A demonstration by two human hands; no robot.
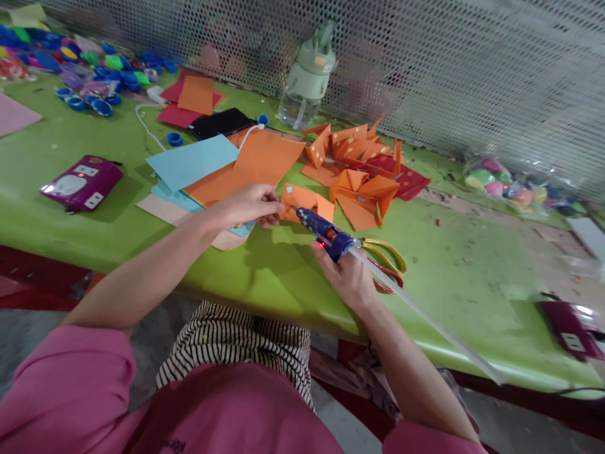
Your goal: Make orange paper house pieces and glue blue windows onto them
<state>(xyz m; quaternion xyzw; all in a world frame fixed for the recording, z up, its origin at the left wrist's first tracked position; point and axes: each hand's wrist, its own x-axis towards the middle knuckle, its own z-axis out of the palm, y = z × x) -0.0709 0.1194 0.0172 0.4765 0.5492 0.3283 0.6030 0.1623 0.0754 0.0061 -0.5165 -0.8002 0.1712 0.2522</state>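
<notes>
My right hand [350,274] is wrapped round a dark blue glue gun [326,233], with a long clear glue stick [425,312] sticking out of its back. The gun's nozzle points left, at a folded orange paper piece [309,200] with a small light blue square on it. My left hand [259,205] pinches the left edge of that piece, fingers closed. Scissors with yellow and red handles [390,258] lie just beyond my right hand. Several folded orange paper shapes [363,148] are piled behind, some with small pale squares.
Blue sheets [193,162] and orange sheets [269,157] lie left of centre, near a black phone [222,123]. A bottle [307,82] stands by the mesh panel. Purple power sockets [82,183] sit left, another far right. Colourful plastic pieces [99,75] fill the back left.
</notes>
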